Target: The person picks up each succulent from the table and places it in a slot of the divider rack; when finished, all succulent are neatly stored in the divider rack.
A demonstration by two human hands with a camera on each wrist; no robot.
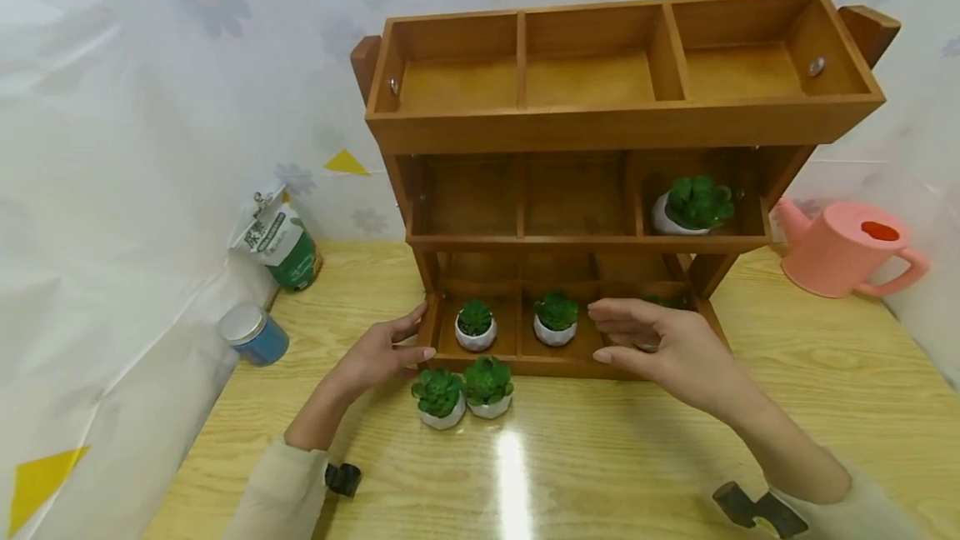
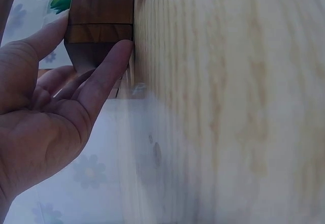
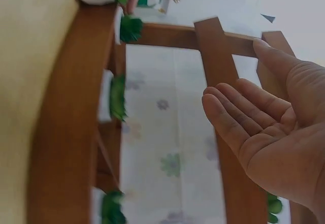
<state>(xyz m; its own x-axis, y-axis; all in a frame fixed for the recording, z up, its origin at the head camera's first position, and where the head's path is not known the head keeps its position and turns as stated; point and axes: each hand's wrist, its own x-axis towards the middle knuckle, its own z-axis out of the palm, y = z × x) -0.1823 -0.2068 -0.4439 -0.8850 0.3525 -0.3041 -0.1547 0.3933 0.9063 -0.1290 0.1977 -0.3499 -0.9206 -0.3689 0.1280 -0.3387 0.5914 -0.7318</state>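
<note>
A three-tier wooden shelf (image 1: 630, 132) stands on the table. My left hand (image 1: 382, 348) holds the bottom tier's left front corner between thumb and fingers. Above that tier's right part, my right hand (image 1: 667, 348) has its fingers extended and nothing in it, as the right wrist view also shows. Small potted succulents in white pots sit in the bottom left compartment (image 1: 476, 325) and the middle one (image 1: 556, 319). A third succulent (image 1: 660, 301), on the right, is mostly hidden by my right hand. Two more, a left one (image 1: 439, 397) and a right one (image 1: 488, 387), stand before the shelf.
Another succulent (image 1: 693, 205) sits in the middle tier's right compartment. To the right stands a pink watering can (image 1: 847, 248). On the left are a blue jar (image 1: 255, 335) and a clipped green-and-white bag (image 1: 281, 242). Plastic sheeting (image 1: 150, 148) lines the wall.
</note>
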